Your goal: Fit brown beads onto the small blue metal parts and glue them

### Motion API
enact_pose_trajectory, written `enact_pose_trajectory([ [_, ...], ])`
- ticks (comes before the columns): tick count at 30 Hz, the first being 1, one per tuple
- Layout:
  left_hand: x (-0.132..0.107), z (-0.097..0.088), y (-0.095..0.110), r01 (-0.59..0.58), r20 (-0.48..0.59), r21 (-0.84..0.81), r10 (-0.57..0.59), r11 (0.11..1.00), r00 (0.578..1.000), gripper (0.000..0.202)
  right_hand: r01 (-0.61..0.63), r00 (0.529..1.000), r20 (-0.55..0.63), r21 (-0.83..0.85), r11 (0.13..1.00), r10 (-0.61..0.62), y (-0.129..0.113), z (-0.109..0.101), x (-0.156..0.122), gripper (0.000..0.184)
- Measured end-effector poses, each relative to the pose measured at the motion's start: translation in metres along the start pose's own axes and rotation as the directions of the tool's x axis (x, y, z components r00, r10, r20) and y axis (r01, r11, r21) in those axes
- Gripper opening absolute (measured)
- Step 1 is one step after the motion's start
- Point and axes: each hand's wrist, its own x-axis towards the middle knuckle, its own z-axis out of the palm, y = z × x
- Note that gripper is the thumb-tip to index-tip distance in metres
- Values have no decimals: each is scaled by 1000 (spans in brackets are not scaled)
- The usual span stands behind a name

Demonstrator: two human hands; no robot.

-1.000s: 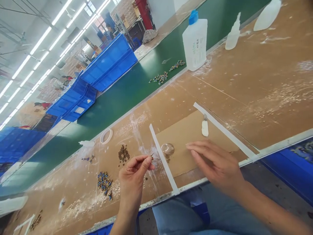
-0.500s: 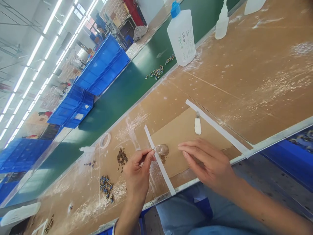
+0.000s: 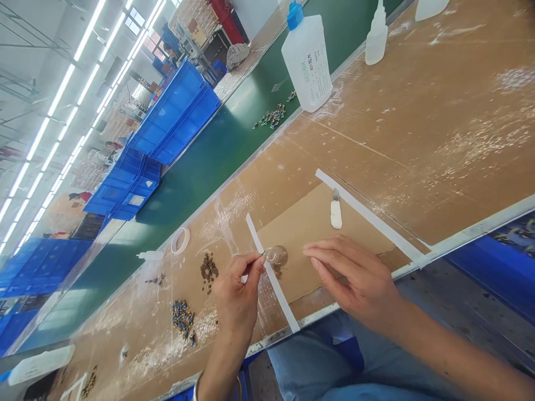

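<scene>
My left hand [image 3: 238,292] pinches a thin pin-like piece between thumb and forefinger, its tip at the rim of a small clear glass dish [image 3: 277,255]. The dish sits on a cardboard sheet [image 3: 317,234] framed by two white strips [image 3: 271,275]. My right hand [image 3: 351,275] lies on the cardboard just right of the dish, fingers stretched out together, holding nothing. Left of my left hand lie a pile of small brown parts [image 3: 208,267] and a pile of blue parts [image 3: 183,318].
A small white tube [image 3: 335,211] lies on the cardboard. A large white bottle with a blue cap [image 3: 307,58] and a smaller squeeze bottle [image 3: 376,33] stand at the back. A tape ring [image 3: 180,240] lies by the green conveyor belt [image 3: 200,167]. Blue crates [image 3: 175,114] stand beyond.
My left hand has carried the pinched piece to the right, from over the brown table up to the glass dish. The right hand has stayed on the cardboard.
</scene>
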Motion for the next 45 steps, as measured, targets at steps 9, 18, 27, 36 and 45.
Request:
enact_pose_trajectory([
  [9, -59, -36, -31, 315, -249, -320, -401, 893, 882, 23, -10, 1000, 18, 4, 1000, 10, 0, -4, -4, 26],
  [18, -122, -25, -91, 442, -331, -355, -553, 824, 765, 31, 5, 996, 94, -135, 991, 8, -1, -6, -8, 16],
  [27, -116, -28, -96, 448, -274, -196, -488, 872, 829, 25, -82, 990, 107, -130, 988, 96, 2, -1, -17, 19],
  [36, -110, -28, -93, 475, -243, -154, -500, 866, 832, 25, -92, 989, 105, -110, 990, 104, 4, 0, -17, 21],
  [45, -106, -27, -91, 492, -252, -142, -512, 859, 821, 28, -75, 990, 101, -186, 980, 95, 1, -1, -13, 24],
])
